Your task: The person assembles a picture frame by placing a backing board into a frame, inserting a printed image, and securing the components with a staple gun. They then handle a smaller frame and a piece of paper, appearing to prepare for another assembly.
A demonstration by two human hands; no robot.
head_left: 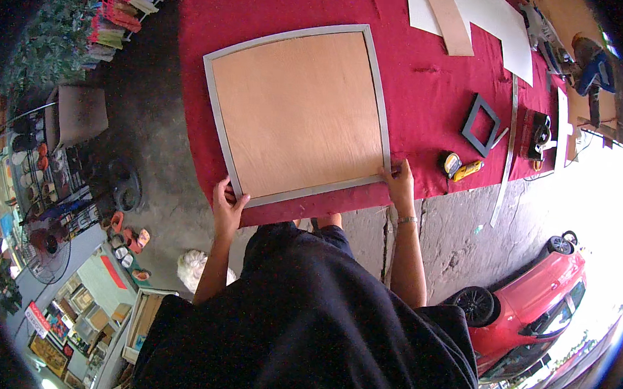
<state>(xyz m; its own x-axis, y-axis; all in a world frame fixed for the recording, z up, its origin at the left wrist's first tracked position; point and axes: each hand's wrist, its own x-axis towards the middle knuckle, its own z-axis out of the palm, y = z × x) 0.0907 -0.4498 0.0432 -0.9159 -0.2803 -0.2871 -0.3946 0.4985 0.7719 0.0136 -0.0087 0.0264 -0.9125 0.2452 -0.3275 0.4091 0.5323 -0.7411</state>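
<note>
A picture frame with a thin silver-grey rim (311, 192) lies on the red table cloth, holding a light-brown plywood panel (298, 116). The near left corner sits in my left hand (228, 201), thumb on the rim and fingers curled at the outer side. At the near right corner, my right hand (399, 183) pinches the rim, its fingertips partly hidden. To the right are a tape measure (449, 163), a yellow utility knife (468, 170) and a small black frame (469, 117).
A long metal ruler (507, 145) juts past the near edge of the red cloth (429, 95). White board pieces (486, 20) and a brown strip (447, 22) lie at the far right. Beyond them is a blue-and-black tool (594, 72). A red car (531, 297) stands at right.
</note>
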